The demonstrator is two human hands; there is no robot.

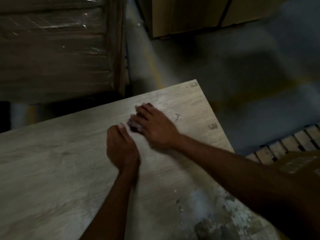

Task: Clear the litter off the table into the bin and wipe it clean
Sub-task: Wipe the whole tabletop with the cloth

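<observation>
A pale wood-grain table [60, 170] fills the lower part of the head view. My right hand [155, 125] lies palm down near the table's far right corner, its fingers over a small dark and white scrap of litter [134, 126]. My left hand [121, 146] sits just left of it, fingers curled, thumb tip touching the scrap's edge. The picture is blurred, so I cannot tell which hand grips the scrap. No bin or cloth shows.
Worn, flaking patches [225, 215] mark the table's near right edge, and small marks [177, 116] lie beside my right hand. A plastic-wrapped stack [57, 49] stands beyond the table at left. Cardboard boxes [187, 16] stand at the back. A slatted pallet [285, 146] lies right, on grey floor.
</observation>
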